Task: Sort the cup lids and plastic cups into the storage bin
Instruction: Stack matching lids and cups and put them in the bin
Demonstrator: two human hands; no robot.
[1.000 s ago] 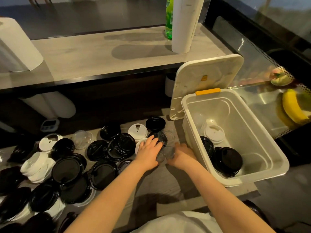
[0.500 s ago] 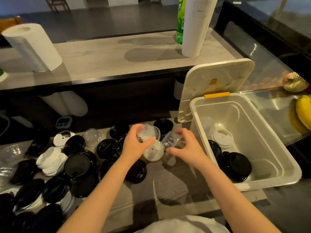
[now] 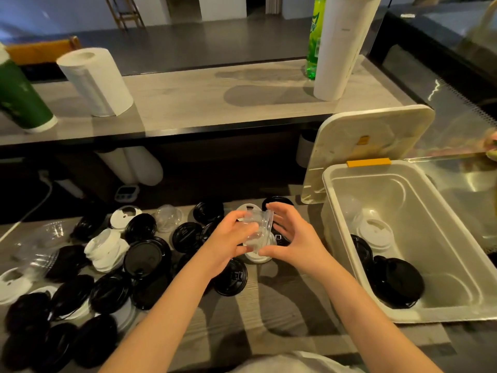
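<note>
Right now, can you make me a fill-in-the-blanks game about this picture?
The small plastic cup in the left hand is ____, not black.
The cream plastic storage bin has an ____ latch.
Inside it, a white round lid lies beside ____ lids.
Missing words: clear, orange, black.

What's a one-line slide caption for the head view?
Left hand and right hand hold clear cups over scattered lids, beside the open storage bin.
</note>
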